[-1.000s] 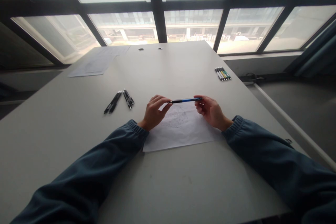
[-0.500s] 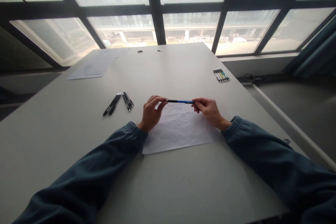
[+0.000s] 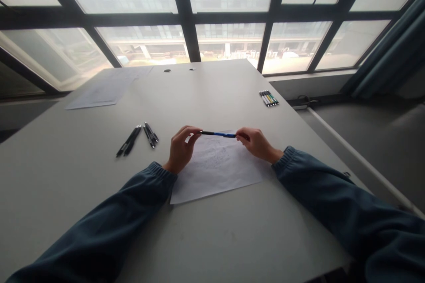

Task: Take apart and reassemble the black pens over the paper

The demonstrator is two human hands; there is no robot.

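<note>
A blue and black pen (image 3: 217, 134) is held level between both hands, just above a white sheet (image 3: 215, 172) with a faint pencil drawing. My left hand (image 3: 181, 149) pinches the pen's black left end with its fingertips. My right hand (image 3: 255, 143) pinches the blue right end, fingers curled. Both forearms, in dark blue sleeves, rest on the grey table (image 3: 83, 172).
Several black pens (image 3: 137, 138) lie on the table left of my left hand. A row of coloured pens (image 3: 268, 97) lies at the far right near the table edge. Other sheets (image 3: 99, 92) lie at the far left. Windows run behind the table.
My hands have come closer together along the pen, so less of it shows between them. The whole view has shifted slightly down and to the left.
</note>
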